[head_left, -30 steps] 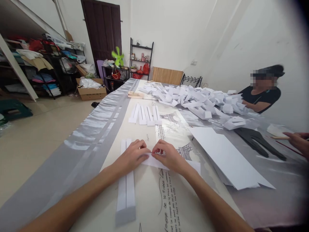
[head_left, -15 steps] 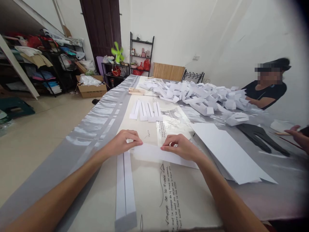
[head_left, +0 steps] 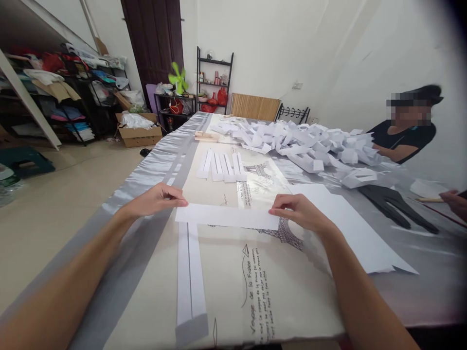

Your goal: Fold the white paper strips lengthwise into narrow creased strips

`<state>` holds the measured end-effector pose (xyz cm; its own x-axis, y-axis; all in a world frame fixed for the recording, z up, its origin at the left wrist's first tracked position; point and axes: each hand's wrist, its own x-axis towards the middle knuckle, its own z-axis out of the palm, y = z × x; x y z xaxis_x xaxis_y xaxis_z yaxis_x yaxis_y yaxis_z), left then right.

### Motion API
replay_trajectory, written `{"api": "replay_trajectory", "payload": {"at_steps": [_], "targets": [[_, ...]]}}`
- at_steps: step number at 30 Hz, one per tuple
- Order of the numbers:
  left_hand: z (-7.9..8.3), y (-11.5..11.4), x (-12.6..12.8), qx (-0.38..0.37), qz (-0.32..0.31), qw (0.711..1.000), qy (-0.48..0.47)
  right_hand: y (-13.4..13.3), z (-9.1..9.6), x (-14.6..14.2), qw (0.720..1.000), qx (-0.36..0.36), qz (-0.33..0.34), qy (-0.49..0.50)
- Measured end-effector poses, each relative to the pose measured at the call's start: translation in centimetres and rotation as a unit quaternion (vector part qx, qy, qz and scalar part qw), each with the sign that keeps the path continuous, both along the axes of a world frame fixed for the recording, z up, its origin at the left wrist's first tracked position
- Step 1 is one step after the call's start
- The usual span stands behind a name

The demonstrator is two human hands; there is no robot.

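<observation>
My left hand (head_left: pixel 156 199) pinches the left end of a long folded white paper strip (head_left: pixel 228 216). My right hand (head_left: pixel 301 211) pinches its right end. The strip stretches sideways just above the table, over a cream cloth (head_left: pixel 233 287) printed with an Eiffel tower drawing and lettering. Another long folded white strip (head_left: pixel 188 277) lies lengthwise on the cloth beneath my left hand. Several more folded strips (head_left: pixel 222 167) lie in a row farther up the cloth.
A stack of white sheets (head_left: pixel 346 226) lies right of my right hand. A large heap of folded white paper pieces (head_left: pixel 299 143) covers the far table. A person in black (head_left: pixel 404 138) sits at the right; another hand (head_left: pixel 454 201) shows at the right edge. Shelves and a cardboard box (head_left: pixel 140 133) stand left.
My hands have moved apart from the strip's middle to its two ends. The strip now lies stretched out sideways at full length.
</observation>
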<state>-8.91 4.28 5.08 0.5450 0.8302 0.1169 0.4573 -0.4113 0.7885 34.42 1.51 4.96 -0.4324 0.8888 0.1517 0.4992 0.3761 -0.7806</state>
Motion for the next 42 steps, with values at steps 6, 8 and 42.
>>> {"api": "replay_trajectory", "payload": {"at_steps": [6, 8, 42], "targets": [[-0.2, 0.3, -2.2, 0.006, 0.078, 0.997, -0.022, 0.3, -0.2, 0.6, 0.987, 0.066, -0.134, 0.063], [-0.4, 0.3, -2.1, 0.032, 0.139, 0.988, -0.062, 0.2, -0.5, -0.5, 0.976, 0.053, -0.184, 0.099], [-5.5, -6.7, 11.0, 0.315, 0.069, 0.922, 0.213, -2.7, -3.4, -8.7, 0.997, -0.078, -0.004, -0.029]]}}
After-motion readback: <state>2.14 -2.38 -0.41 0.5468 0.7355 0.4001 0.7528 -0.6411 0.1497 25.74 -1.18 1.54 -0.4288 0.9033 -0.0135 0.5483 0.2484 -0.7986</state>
